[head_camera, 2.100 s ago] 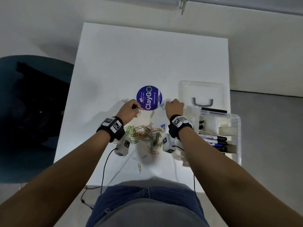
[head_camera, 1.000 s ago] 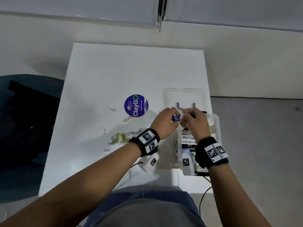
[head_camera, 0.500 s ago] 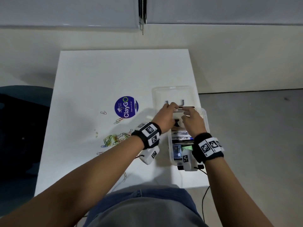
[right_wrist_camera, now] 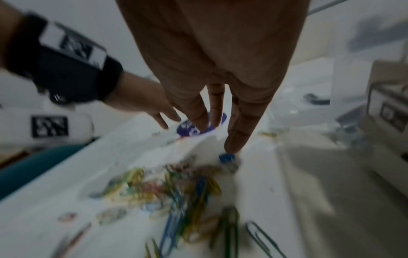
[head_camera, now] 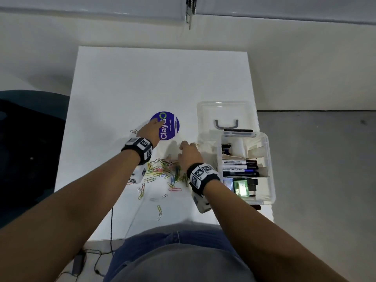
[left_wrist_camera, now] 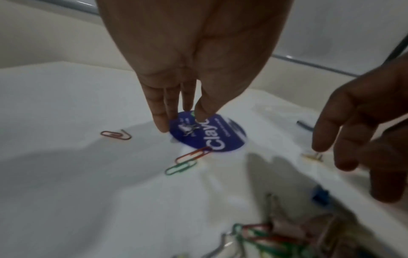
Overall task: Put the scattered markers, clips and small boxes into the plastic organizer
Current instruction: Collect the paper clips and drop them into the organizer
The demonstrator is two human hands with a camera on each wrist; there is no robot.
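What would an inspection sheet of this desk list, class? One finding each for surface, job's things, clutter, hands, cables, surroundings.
Surface: white table, bare at the far end.
Job's things: plastic organizer at the right edge, lid open, markers and small boxes inside; paper clips heaped loose near the middle; blue binder clip under the right fingertips.
Clutter: round purple sticker.
Hands: left hand open, fingers reaching onto the sticker; right hand open above the clips.
Cables: black cable hanging off the near edge.
Surroundings: dark chair to the left, grey floor to the right.
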